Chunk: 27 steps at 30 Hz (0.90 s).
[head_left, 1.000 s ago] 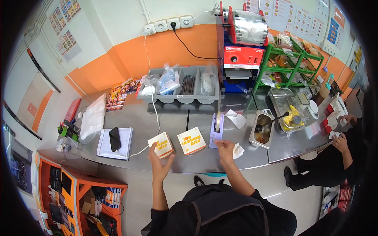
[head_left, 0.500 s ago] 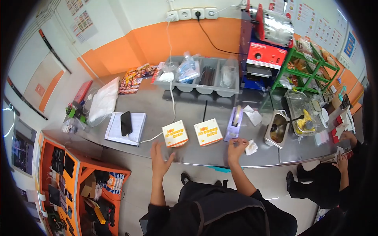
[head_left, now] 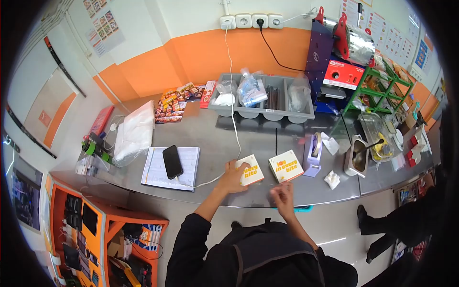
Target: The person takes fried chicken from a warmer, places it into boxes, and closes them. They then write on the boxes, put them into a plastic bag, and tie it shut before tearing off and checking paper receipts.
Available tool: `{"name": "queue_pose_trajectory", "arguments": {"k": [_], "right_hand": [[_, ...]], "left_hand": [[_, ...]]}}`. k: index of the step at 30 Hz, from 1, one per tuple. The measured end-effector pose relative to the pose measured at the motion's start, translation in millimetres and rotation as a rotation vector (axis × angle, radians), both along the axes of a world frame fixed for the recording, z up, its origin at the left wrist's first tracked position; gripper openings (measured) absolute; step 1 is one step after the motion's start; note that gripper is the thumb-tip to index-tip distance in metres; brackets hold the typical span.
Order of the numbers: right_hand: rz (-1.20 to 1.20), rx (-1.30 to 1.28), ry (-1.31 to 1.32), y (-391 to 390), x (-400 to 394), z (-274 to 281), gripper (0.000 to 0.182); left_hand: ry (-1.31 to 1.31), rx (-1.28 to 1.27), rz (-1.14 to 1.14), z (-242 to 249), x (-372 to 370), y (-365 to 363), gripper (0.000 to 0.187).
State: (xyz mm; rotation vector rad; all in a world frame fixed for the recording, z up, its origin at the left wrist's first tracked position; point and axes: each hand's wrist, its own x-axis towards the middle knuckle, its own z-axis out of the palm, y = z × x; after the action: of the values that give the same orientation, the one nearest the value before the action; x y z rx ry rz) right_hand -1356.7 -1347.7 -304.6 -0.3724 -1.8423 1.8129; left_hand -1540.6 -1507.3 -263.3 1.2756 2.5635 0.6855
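A fast-food shop's preparation area: a stainless-steel counter [head_left: 267, 138] holds branded takeaway boxes [head_left: 286, 166], a cup-sealing machine [head_left: 342, 62], a grey straw and cutlery organiser [head_left: 262, 98] and a tape dispenser [head_left: 313, 148], with menu posters [head_left: 382, 26] on the orange-and-white wall.
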Motion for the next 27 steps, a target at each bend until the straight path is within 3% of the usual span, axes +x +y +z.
{"name": "queue_pose_trajectory", "arguments": {"k": [1, 3, 4, 6, 10, 14, 16, 17, 19, 20, 21, 24, 25, 26, 27], "right_hand": [[-0.015, 0.0, -0.004, -9.0, -10.3, -8.3, 0.01], [-0.051, 0.375, 0.077, -21.2, -32.5, -22.0, 0.011], [-0.06, 0.378, 0.075, -27.1, -40.0, -23.8, 0.011], [-0.13, 0.128, 0.019, -40.0, -56.6, -19.8, 0.014], [-0.375, 0.282, -0.027, -57.6, -89.3, -7.7, 0.025], [-0.429, 0.329, -0.147, -57.1, -99.9, -24.2, 0.03], [-0.365, 0.33, -0.126, -54.9, -96.3, -19.7, 0.036], [-0.368, 0.335, -0.122, -55.4, -96.1, -14.0, 0.036], [-0.293, 0.098, 0.064, -57.4, -92.6, -1.3, 0.038], [-0.272, 0.119, 0.107, -56.9, -89.2, 6.2, 0.039], [-0.265, 0.127, 0.108, -53.1, -87.6, 10.4, 0.039], [-0.233, 0.655, 0.117, -37.5, -76.2, 21.1, 0.038], [-0.18, 0.626, 0.015, -31.2, -69.4, 16.8, 0.03], [-0.181, 0.756, -0.059, -20.3, -64.9, 12.3, 0.022], [-0.19, 0.764, -0.011, -11.2, -61.2, 11.2, 0.017]], "left_hand": [[-0.03, 0.005, 0.004, 4.8, -1.8, 0.8, 0.076], [-0.082, -0.006, 0.01, 10.8, -8.1, 3.1, 0.075], [-0.129, -0.018, 0.031, 13.4, -12.8, 3.2, 0.074], [-0.174, -0.005, -0.016, 9.7, -31.1, 3.9, 0.072], [-0.262, 0.049, -0.116, -3.6, -56.4, 6.1, 0.072], [-0.353, 0.03, -0.067, 5.7, -75.8, 1.2, 0.068], [-0.665, 0.117, -0.244, 5.4, -89.8, -0.9, 0.065], [-0.662, 0.122, -0.248, 12.3, -91.4, -2.5, 0.065], [-0.922, 0.047, -0.232, 27.2, -89.6, -7.0, 0.065], [-0.982, 0.056, -0.304, 25.9, -92.9, -8.5, 0.067], [-0.982, 0.067, -0.302, 24.0, -95.8, -6.9, 0.067], [-0.873, 0.173, -0.51, 32.1, -95.8, -12.2, 0.063], [-0.885, 0.215, -0.499, 36.2, -90.5, -14.3, 0.066], [-0.887, 0.255, -0.477, 37.2, -86.0, -16.6, 0.069], [-0.616, 0.212, -0.46, 31.9, -84.9, -17.6, 0.07]]}}
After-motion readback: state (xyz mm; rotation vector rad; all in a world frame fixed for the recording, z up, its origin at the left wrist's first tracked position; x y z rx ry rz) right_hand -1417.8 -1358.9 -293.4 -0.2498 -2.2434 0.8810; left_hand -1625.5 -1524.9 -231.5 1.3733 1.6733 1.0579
